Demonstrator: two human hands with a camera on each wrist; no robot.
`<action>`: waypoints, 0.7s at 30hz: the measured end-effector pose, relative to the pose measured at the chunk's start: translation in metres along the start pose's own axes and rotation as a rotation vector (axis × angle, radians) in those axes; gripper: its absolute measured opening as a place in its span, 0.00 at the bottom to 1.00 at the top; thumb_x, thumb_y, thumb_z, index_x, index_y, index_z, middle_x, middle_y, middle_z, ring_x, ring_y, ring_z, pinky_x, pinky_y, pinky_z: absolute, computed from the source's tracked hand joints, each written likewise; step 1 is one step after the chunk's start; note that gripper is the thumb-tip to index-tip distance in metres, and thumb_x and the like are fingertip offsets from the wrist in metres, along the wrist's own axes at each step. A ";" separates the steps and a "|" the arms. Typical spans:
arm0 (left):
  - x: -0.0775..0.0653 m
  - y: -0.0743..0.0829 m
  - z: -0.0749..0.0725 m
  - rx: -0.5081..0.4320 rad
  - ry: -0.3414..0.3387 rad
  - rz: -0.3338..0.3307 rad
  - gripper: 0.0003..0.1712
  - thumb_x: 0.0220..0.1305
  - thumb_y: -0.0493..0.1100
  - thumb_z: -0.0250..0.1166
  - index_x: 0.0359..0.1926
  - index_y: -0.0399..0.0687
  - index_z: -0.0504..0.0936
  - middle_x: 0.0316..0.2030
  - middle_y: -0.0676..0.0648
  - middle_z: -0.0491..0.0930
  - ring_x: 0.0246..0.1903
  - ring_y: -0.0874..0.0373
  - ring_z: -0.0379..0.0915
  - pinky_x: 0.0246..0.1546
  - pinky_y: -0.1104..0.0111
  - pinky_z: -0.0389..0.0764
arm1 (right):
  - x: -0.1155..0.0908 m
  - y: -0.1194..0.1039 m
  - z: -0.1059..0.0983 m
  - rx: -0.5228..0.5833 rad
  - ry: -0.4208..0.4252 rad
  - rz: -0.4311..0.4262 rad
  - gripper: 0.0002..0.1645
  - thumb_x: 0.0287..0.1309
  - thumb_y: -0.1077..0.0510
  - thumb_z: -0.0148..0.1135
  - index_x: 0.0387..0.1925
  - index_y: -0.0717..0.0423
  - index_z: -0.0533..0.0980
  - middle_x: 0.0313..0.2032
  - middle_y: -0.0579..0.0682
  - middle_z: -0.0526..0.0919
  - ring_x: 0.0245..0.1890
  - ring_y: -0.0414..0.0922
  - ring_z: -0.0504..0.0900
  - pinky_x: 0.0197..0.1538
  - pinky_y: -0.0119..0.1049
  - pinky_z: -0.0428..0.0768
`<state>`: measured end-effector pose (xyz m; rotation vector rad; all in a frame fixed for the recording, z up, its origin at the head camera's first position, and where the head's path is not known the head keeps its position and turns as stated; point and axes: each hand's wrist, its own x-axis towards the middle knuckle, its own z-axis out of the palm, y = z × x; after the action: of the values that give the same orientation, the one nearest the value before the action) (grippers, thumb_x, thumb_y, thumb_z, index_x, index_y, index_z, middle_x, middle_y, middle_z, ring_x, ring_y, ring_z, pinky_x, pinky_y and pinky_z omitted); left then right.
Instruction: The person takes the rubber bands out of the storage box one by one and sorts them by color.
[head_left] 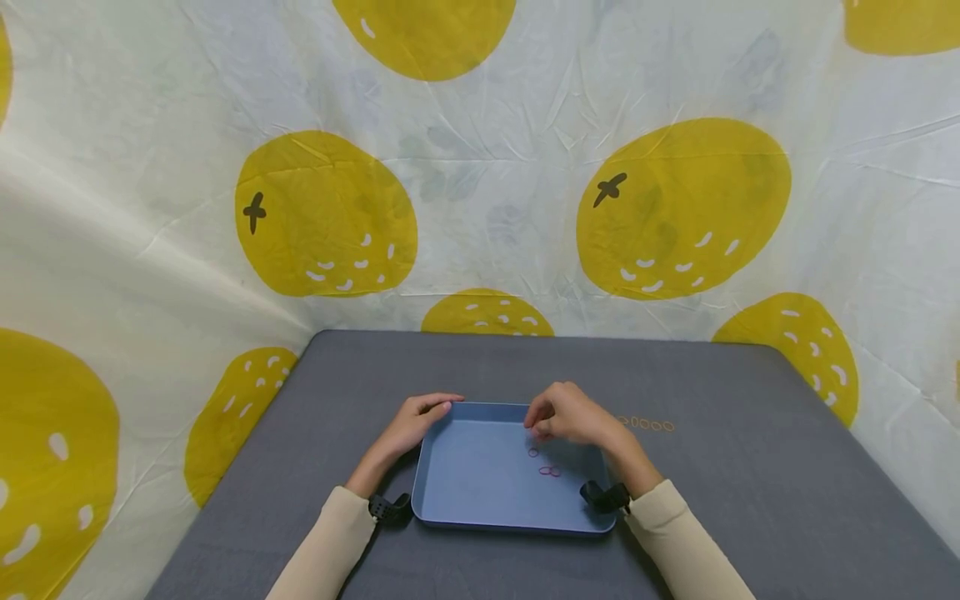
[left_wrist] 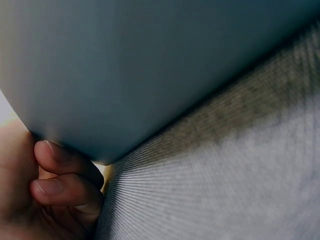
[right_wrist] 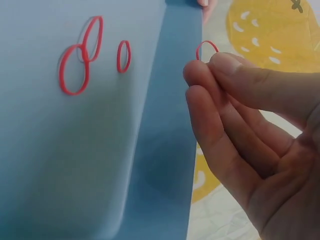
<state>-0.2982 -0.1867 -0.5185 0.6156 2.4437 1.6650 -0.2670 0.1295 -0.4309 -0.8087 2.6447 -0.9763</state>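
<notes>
A shallow blue tray (head_left: 472, 492) lies on the grey table. My left hand (head_left: 408, 425) holds its far left corner, thumb near the rim; in the left wrist view, curled fingers (left_wrist: 65, 192) press against the outer wall. Over the tray's far right part, my right hand (head_left: 573, 414) pinches a small red rubber band (right_wrist: 207, 42) between thumb and fingertips, and only its upper loop shows. Below that hand, several more red bands lie on the tray floor: a small one (right_wrist: 119, 57) by itself and two larger ones (right_wrist: 61, 75) that overlap.
A row of several orange bands (head_left: 647, 424) lies on the table (head_left: 750, 467) to the right of the tray, partly behind my right hand. A white curtain (head_left: 495, 217) printed with yellow fruit hangs behind the table and along its sides.
</notes>
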 end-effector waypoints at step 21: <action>0.000 0.001 -0.001 0.007 0.002 -0.003 0.19 0.80 0.50 0.56 0.63 0.51 0.84 0.62 0.44 0.83 0.63 0.46 0.79 0.64 0.48 0.77 | -0.001 -0.007 -0.003 0.002 0.176 -0.035 0.03 0.62 0.65 0.70 0.35 0.60 0.88 0.28 0.47 0.90 0.27 0.36 0.85 0.32 0.31 0.80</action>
<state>-0.2976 -0.1868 -0.5170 0.6106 2.4520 1.6575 -0.2648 0.1272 -0.4238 -0.8062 2.7846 -1.1066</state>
